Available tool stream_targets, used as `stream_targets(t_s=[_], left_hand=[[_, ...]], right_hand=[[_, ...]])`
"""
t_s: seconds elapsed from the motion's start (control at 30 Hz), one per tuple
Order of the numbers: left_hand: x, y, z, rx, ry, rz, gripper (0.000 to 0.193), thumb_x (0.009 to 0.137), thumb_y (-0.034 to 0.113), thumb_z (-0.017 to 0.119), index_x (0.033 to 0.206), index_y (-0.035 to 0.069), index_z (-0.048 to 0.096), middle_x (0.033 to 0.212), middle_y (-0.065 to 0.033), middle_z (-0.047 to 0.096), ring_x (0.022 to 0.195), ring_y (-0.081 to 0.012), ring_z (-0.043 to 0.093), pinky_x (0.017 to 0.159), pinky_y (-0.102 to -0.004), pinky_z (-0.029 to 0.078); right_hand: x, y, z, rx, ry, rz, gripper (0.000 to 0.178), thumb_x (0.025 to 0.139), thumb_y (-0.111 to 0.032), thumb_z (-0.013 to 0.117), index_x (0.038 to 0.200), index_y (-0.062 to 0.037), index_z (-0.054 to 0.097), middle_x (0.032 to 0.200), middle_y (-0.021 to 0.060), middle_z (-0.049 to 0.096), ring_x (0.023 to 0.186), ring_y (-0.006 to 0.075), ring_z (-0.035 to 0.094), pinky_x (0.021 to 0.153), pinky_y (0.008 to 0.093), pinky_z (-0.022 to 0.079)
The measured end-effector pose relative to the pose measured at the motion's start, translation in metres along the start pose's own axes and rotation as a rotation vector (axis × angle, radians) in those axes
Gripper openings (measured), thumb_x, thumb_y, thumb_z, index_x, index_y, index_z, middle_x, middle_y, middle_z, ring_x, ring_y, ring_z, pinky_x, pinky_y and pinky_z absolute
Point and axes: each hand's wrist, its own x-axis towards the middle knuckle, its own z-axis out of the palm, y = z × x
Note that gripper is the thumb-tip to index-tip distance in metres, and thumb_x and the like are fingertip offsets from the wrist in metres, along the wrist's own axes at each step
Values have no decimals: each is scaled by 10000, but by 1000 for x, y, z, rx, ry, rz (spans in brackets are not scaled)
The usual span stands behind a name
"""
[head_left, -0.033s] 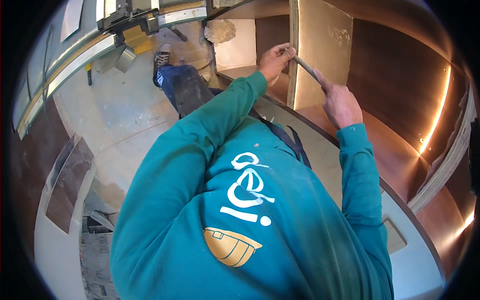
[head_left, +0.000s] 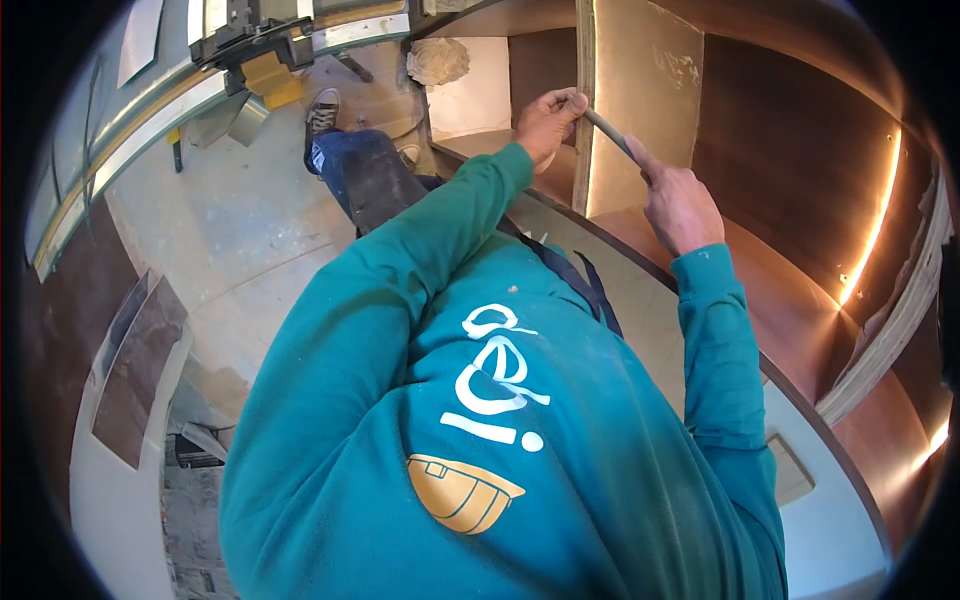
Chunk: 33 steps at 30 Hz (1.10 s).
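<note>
A slim, dark grey file [head_left: 608, 131] slants between my two hands across the edge of an upright shelf panel [head_left: 585, 60]. My left hand [head_left: 545, 128] pinches its far end between thumb and fingers, right beside the panel's front edge. The near end is in my right hand [head_left: 683, 208], with the index finger stretched along it and the other fingers curled under. A handle, if there is one, is hidden inside the right hand. The panel's broad side [head_left: 648, 110] is pale brown, with white smears near its top.
Dark brown curved shelving [head_left: 770, 130] with a lit strip [head_left: 875, 225] surrounds the panel on the right. A crumpled pale bundle [head_left: 438, 62] sits by the far-left compartment. A machine with a metal rail [head_left: 355, 32] stands at the upper left. Brown sheet offcuts [head_left: 143, 370] lie at left.
</note>
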Motion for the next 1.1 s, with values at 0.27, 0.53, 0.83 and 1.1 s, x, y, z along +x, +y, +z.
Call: stream_targets(t_s=[0.27, 0.53, 0.83, 1.1], left_hand=[[14, 5, -19, 61, 63, -2, 504, 924, 339, 692, 1312, 43, 564, 1011, -12, 634, 889, -132, 594, 823, -275, 504], [6, 3, -12, 452, 110, 71, 528, 917, 379, 704, 1294, 21, 608, 1047, -18, 667, 890, -93, 594, 765, -252, 488], [12, -7, -37, 277, 59, -6, 420, 945, 314, 681, 1258, 38, 631, 896, 46, 612, 778, -54, 533, 710, -211, 467], [15, 9, -17, 493, 28, 50, 505, 906, 338, 727, 1272, 7, 618, 932, 21, 623, 804, -58, 544, 739, -216, 484]], right_hand=[[24, -13, 19, -41, 11, -57, 598, 889, -43, 437, 1464, -208, 432, 919, 251, 672, 804, 404, 664, 741, 521, 529], [10, -5, 6, 16, 40, -82, 602, 859, -23, 457, 1437, -190, 469, 963, 247, 674, 882, 412, 653, 810, 513, 510], [29, -13, 35, -37, -8, -60, 611, 880, -34, 437, 1470, -190, 420, 975, 238, 679, 871, 411, 662, 788, 506, 528], [10, -4, 7, 6, 17, -47, 581, 890, -53, 443, 1449, -207, 455, 1021, 234, 677, 907, 407, 659, 826, 512, 520]])
